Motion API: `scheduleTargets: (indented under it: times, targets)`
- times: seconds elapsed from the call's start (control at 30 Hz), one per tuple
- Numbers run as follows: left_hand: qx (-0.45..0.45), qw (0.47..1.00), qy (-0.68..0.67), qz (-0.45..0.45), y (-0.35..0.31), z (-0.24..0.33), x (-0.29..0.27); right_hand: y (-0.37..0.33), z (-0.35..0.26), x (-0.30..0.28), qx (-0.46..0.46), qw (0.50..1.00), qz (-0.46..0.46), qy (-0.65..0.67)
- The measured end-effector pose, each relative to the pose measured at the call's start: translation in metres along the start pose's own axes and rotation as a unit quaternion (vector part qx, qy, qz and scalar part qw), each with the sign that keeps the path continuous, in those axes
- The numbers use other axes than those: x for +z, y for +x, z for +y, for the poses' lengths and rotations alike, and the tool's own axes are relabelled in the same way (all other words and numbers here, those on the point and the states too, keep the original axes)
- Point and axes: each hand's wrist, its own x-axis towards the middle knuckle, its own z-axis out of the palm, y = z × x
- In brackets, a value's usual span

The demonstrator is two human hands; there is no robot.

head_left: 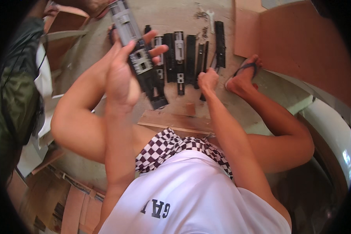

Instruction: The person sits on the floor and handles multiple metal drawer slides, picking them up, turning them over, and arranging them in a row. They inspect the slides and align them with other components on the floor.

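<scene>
Your left hand (123, 80) grips the black-and-grey rail (140, 60), raised aslant over the row of dark parts (190, 58); your right hand (208, 80) is curled near the row's right end, contents indeterminable.

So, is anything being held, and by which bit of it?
The left hand holds a long gray-and-black slotted rail by about its middle. Whether the right hand holds anything, I can't tell.
</scene>
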Motion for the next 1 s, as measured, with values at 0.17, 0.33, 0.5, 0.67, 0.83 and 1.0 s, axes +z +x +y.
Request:
scheduleTargets:
  times: [0.17, 0.33, 0.5, 0.67, 0.83, 1.0]
  targets:
    - [-0.016, 0.998, -0.044, -0.03, 0.007, -0.009, 0.017, -0.019, -0.019, -0.033, 0.081, 0.977, -0.088, 0.178]
    - [-0.042, 0.996, -0.08, -0.022, 0.015, -0.015, 0.022, -0.071, -0.059, -0.136, 0.039, 0.844, -0.236, 0.479]
    - [-0.042, 0.995, -0.076, 0.041, 0.02, -0.03, 0.029, -0.106, -0.054, -0.215, -0.138, 0.793, -0.182, 0.565]
    - [-0.042, 0.994, -0.087, 0.042, 0.024, -0.04, 0.034, -0.107, -0.056, -0.244, -0.171, 0.798, -0.231, 0.531]
    - [-0.036, 0.993, -0.083, 0.076, 0.026, -0.042, 0.034, -0.105, -0.073, -0.244, -0.079, 0.755, -0.342, 0.553]
    - [-0.02, 0.988, -0.125, 0.085, 0.027, -0.033, 0.027, -0.111, -0.07, -0.245, -0.031, 0.685, -0.382, 0.619]
